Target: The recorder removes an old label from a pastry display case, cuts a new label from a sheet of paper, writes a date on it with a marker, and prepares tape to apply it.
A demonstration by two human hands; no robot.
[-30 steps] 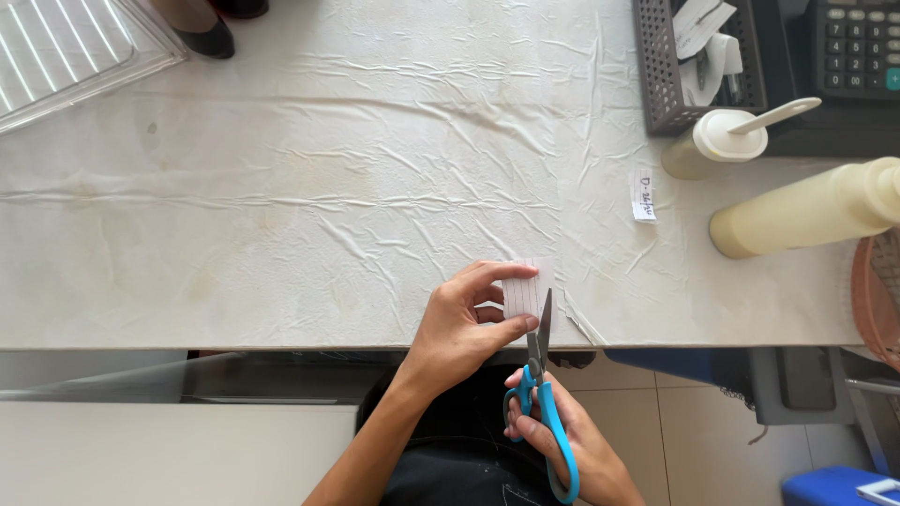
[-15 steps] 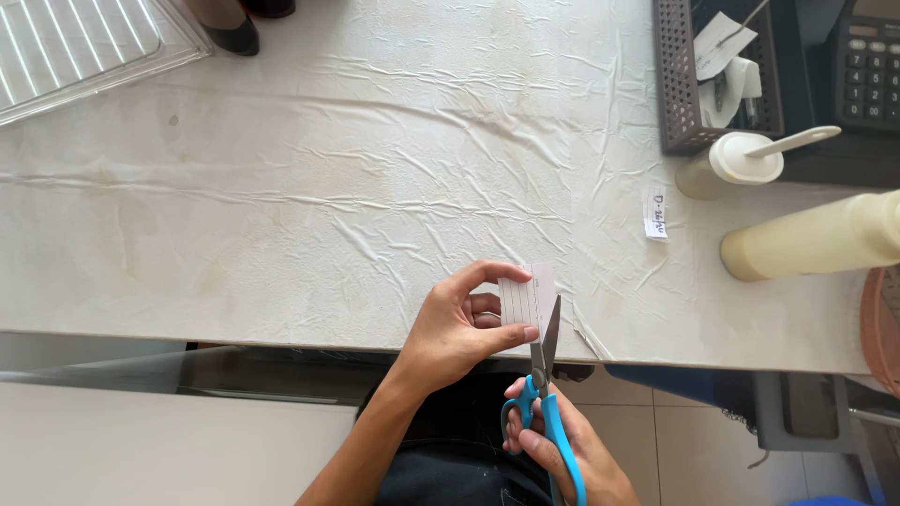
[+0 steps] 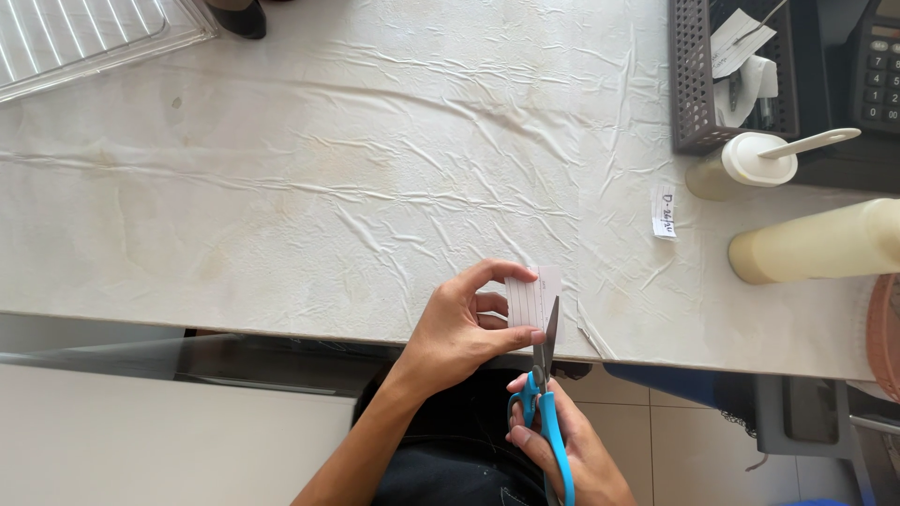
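Observation:
My left hand point(image 3: 461, 330) pinches a small white lined paper slip point(image 3: 531, 298) between thumb and fingers, just above the near edge of the table point(image 3: 328, 187). My right hand point(image 3: 562, 440) grips blue-handled scissors point(image 3: 544, 394) below the table edge. The scissor blades point up and lie along the right part of the slip, almost closed on it.
The table wears a wrinkled white cover. A small white label point(image 3: 664, 211) lies to the right. Further right stand a capped bottle with a stick point(image 3: 745, 164), a cream roll point(image 3: 816, 242), a grey mesh basket point(image 3: 698, 84) and a calculator point(image 3: 879, 66). A clear tray point(image 3: 84, 37) sits far left.
The view has shifted slightly. The scissor blades have moved further up along the paper slip while my left hand keeps its hold.

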